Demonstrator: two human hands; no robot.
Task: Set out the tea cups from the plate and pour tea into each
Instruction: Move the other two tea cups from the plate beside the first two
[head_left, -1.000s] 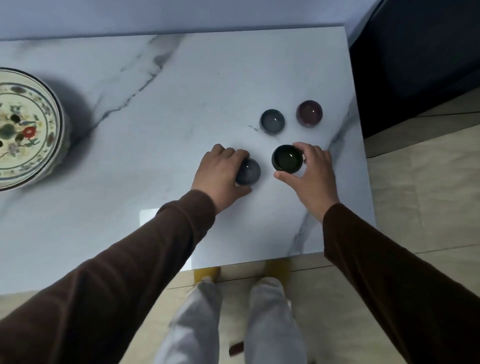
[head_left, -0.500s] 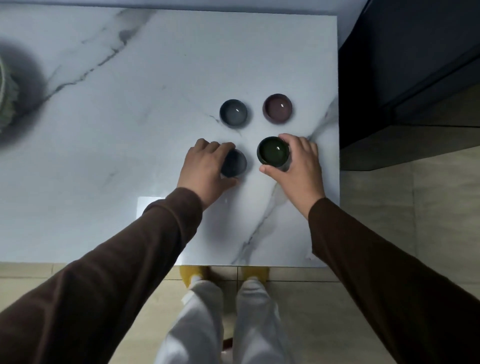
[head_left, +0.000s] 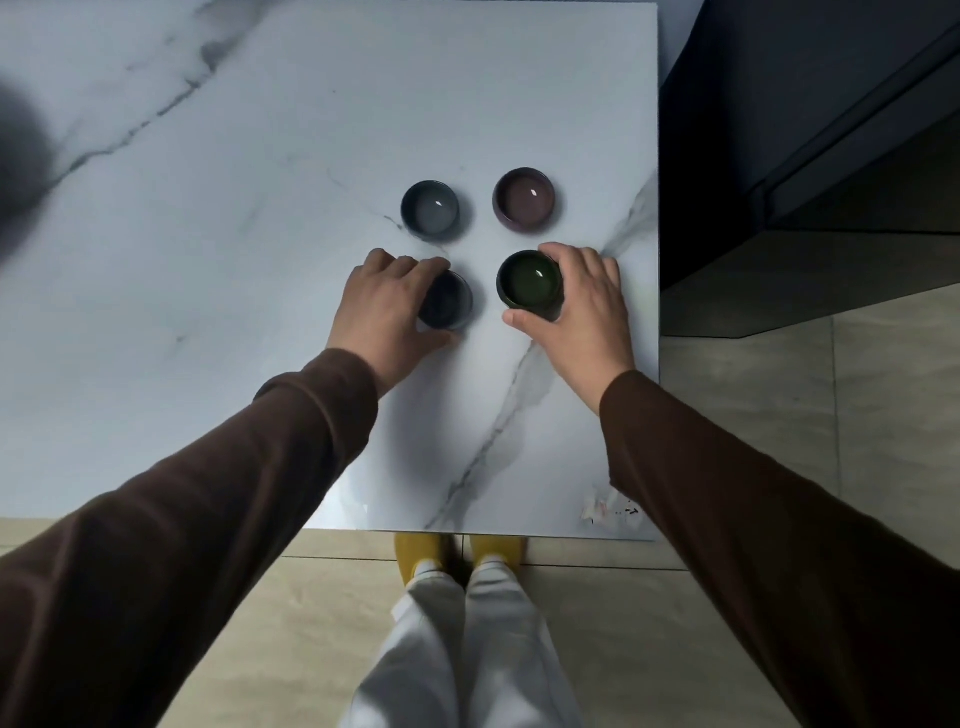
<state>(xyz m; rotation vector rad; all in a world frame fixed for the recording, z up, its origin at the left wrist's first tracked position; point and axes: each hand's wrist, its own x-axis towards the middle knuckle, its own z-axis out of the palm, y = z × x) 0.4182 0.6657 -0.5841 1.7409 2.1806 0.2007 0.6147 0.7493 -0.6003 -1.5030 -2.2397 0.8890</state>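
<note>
Several small tea cups stand in a square on the white marble table (head_left: 260, 260). At the back are a grey-blue cup (head_left: 430, 209) and a purple cup (head_left: 523, 198), both free. My left hand (head_left: 387, 312) wraps around a dark cup (head_left: 449, 301) at the front left, half covering it. My right hand (head_left: 582, 306) grips a dark green cup (head_left: 529, 283) at the front right, thumb and fingers on its sides. Both held cups rest on the table. No teapot is in view.
The table's right edge (head_left: 658, 260) runs close to the cups, with a dark cabinet (head_left: 805, 130) beyond it. A dark shadow (head_left: 21, 156) lies at the far left of the table. My legs and yellow slippers (head_left: 457, 556) are below the table's near edge.
The view has swung right and down, so the patterned plate at the left has left the frame. Both hands stay on the same two front cups, which have barely moved.
</note>
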